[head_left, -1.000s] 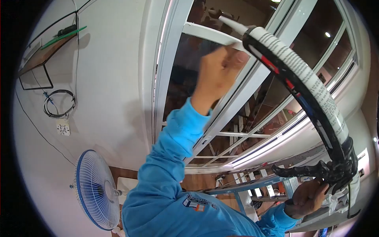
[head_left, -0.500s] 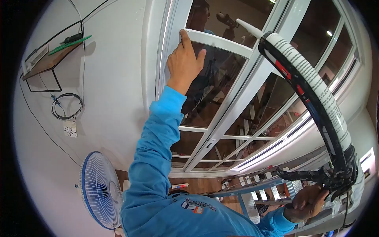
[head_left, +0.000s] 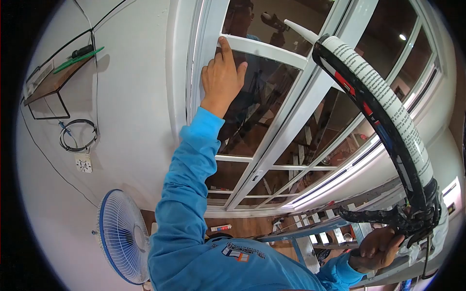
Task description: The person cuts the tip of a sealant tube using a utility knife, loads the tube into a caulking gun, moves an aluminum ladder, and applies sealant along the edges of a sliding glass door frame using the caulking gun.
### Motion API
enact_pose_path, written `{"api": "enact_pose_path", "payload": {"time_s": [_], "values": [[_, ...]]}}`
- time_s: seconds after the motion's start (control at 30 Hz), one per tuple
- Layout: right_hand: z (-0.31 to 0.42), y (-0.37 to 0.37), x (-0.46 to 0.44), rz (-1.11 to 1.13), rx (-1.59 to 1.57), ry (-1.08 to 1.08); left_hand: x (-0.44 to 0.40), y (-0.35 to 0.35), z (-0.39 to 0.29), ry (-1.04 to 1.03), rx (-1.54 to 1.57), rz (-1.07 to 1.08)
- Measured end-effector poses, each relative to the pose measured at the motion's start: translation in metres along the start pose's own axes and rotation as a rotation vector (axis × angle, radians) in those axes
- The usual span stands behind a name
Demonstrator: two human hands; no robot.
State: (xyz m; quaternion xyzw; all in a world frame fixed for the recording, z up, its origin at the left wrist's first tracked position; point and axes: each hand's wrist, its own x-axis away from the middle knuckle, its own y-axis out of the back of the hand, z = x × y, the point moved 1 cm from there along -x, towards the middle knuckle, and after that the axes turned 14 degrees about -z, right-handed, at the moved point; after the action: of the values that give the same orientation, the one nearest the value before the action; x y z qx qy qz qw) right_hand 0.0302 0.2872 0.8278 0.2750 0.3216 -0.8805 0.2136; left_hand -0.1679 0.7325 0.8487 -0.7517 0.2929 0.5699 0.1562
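Note:
My left hand (head_left: 221, 82) reaches up to a white-framed glass door or window. Its index fingertip touches the left end of a white glazing bar (head_left: 264, 48), near the frame. The thumb stands apart and nothing shows in this hand. At lower right, my right hand (head_left: 376, 248) is closed around the handle end of a black caulking gun (head_left: 388, 133). A white printed sealant tube (head_left: 383, 92) lies in the gun. Its white nozzle (head_left: 300, 31) points up and left, in front of the upper pane. The grip is partly hidden.
On the left wall are a small shelf (head_left: 60, 82), coiled cable (head_left: 77, 136) and a socket (head_left: 83, 163). A blue-rimmed fan (head_left: 121, 237) stands below. A metal ladder (head_left: 306, 254) is beneath my right arm. Another tube (head_left: 221, 227) lies on the floor.
The view has shifted slightly, moving the wall and window leftward in the picture. My left fingertip is a little farther right along the bar's end. My right hand still holds the caulking gun.

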Motion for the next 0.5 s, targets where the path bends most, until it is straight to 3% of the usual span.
{"api": "enact_pose_path", "payload": {"time_s": [0.1, 0.2, 0.27, 0.37, 0.5], "values": [[0.001, -0.004, 0.001, -0.060, 0.005, -0.029, 0.000, -0.001, -0.001, 0.022, -0.009, 0.058], [0.001, 0.001, -0.007, 0.042, -0.105, -0.101, 0.000, -0.004, -0.001, 0.076, 0.101, 0.021], [0.006, -0.010, -0.014, 0.541, -0.228, -0.252, 0.000, -0.006, -0.002, 0.105, 0.095, 0.024], [0.006, -0.002, -0.009, 0.368, -0.164, -0.228, 0.000, -0.006, -0.001, 0.054, 0.080, -0.045], [0.004, -0.004, -0.009, 0.457, -0.131, -0.168, 0.004, 0.001, -0.002, 0.070, 0.119, -0.043]]}}
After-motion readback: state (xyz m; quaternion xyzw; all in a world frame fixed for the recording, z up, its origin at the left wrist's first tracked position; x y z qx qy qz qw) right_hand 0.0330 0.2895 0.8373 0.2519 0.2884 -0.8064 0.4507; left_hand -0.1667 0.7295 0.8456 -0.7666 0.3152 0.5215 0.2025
